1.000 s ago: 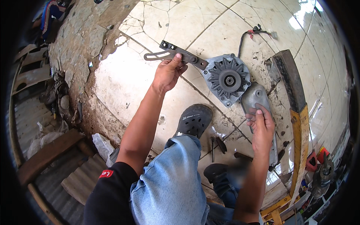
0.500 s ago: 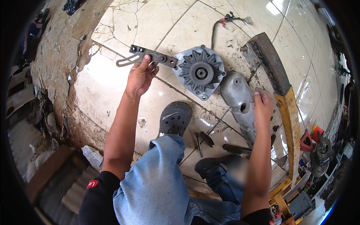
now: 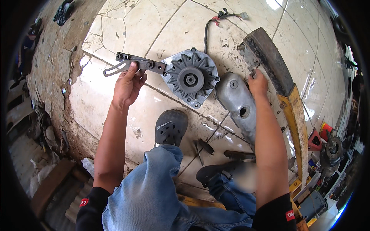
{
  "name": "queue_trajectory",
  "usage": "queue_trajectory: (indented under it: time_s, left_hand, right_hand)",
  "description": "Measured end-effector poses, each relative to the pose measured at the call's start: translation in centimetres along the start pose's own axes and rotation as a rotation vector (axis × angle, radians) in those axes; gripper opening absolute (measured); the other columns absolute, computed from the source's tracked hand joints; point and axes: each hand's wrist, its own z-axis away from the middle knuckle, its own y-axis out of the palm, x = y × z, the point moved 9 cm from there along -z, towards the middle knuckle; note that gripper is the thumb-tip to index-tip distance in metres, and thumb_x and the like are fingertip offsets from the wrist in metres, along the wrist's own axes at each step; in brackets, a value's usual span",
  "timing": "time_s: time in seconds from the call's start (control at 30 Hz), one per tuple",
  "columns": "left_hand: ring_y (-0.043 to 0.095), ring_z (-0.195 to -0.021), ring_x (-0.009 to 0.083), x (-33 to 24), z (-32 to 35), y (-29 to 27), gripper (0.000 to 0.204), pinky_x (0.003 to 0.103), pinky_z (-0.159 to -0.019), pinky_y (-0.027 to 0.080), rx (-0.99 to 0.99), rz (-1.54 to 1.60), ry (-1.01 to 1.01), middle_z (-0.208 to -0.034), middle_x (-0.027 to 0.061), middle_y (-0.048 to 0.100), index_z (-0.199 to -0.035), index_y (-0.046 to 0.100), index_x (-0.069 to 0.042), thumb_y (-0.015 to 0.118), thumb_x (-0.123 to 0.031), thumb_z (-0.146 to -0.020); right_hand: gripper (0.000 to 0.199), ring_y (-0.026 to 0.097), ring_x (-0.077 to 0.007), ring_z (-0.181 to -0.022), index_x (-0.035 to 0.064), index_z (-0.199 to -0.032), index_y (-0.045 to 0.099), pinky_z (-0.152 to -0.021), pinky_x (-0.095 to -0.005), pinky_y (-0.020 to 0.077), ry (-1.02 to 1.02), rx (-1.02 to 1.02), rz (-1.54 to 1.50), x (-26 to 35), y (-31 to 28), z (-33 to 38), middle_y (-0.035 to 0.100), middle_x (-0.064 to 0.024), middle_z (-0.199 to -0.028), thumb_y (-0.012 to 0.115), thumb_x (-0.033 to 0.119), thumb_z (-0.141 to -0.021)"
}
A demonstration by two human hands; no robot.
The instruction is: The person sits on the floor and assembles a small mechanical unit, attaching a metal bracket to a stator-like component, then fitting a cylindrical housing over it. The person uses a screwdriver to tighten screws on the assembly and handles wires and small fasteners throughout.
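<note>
My left hand [image 3: 129, 85] grips a dark metal bracket with a long curved slot [image 3: 153, 65], thumb on top. The bracket's right end meets the rim of an alternator [image 3: 190, 79]; whether the two are joined I cannot tell. The alternator lies on the floor, its finned fan and central nut facing up. Just right of it lies a long grey cast-metal cover [image 3: 233, 96] with round holes, partly behind my right forearm. My right hand [image 3: 259, 84] is closed beyond this cover, beside the yellow frame's dark end. Its fingertips pinch something small and dark, too hidden to name.
A wire lead with a connector [image 3: 243, 15] runs from the alternator's far side. The yellow metal frame [image 3: 293, 115] stands along the right. Small dark tools [image 3: 206, 147] lie near my shoes on cracked tiles [image 3: 154, 104]. Assorted parts [image 3: 330, 154] crowd the far right.
My right hand has moved away from the cover's near side, farther out towards the frame's dark end. The left hand still holds the bracket. The whole view has shifted slightly.
</note>
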Motion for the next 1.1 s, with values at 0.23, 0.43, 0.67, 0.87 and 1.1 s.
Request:
queue_trajectory:
  time_s: [0.23,0.43,0.67,0.87,1.1]
  left_hand:
    - [0.064,-0.093,0.0114,0.2,0.1,-0.8,0.015,0.030,-0.083,0.051,-0.034,0.012,0.018,-0.099,-0.0014,0.070,-0.100,0.065,-0.013,0.063,-0.028,-0.097]
    - [0.064,-0.093,0.0117,0.3,0.1,0.0,0.014,0.030,-0.085,0.051,-0.037,0.001,0.007,-0.099,-0.0014,0.070,-0.102,0.066,-0.015,0.063,-0.028,-0.097]
    - [0.064,-0.093,0.0118,0.3,-0.2,-0.9,0.014,0.031,-0.087,0.051,-0.023,-0.011,0.000,-0.099,-0.0017,0.069,-0.102,0.065,-0.015,0.062,-0.028,-0.097]
    - [0.063,-0.094,0.0126,0.2,-0.2,-1.3,0.013,0.031,-0.088,0.051,-0.042,0.001,0.011,-0.099,-0.0014,0.069,-0.103,0.065,-0.015,0.062,-0.026,-0.098]
    - [0.064,-0.098,0.0133,0.3,-0.3,-0.8,0.014,0.031,-0.085,0.052,0.005,0.037,0.012,-0.102,0.0004,0.070,-0.101,0.067,-0.013,0.063,-0.025,-0.097]
  right_hand:
    - [0.030,0.063,-0.0397,-0.102,0.0067,-0.108,0.066,-0.089,-0.0465,0.0494,0.059,-0.095,0.020,-2.8,-2.0,2.7,0.068,-0.0215,-0.106,0.062,0.020,-0.082]
    - [0.038,0.064,-0.0395,-0.104,0.0054,-0.121,0.063,-0.091,-0.0434,0.0488,-0.063,-0.168,-0.095,-5.0,-1.8,2.3,0.067,-0.0231,-0.109,0.058,0.016,-0.085]
    - [0.031,0.063,-0.0396,-0.102,0.0072,-0.115,0.066,-0.091,-0.0458,0.0484,-0.058,-0.112,-0.106,-4.2,-0.9,1.0,0.068,-0.0228,-0.108,0.062,0.020,-0.088]
    - [0.029,0.064,-0.0379,-0.103,0.0081,-0.116,0.067,-0.091,-0.0427,0.0494,-0.053,-0.015,-0.200,-2.0,-2.3,4.1,0.068,-0.0210,-0.109,0.060,0.021,-0.091]
    - [0.031,0.067,-0.0349,-0.098,0.0105,-0.118,0.067,-0.088,-0.0383,0.0506,0.044,0.167,-0.188,0.0,-4.6,10.2,0.070,-0.0195,-0.105,0.057,0.027,-0.094]
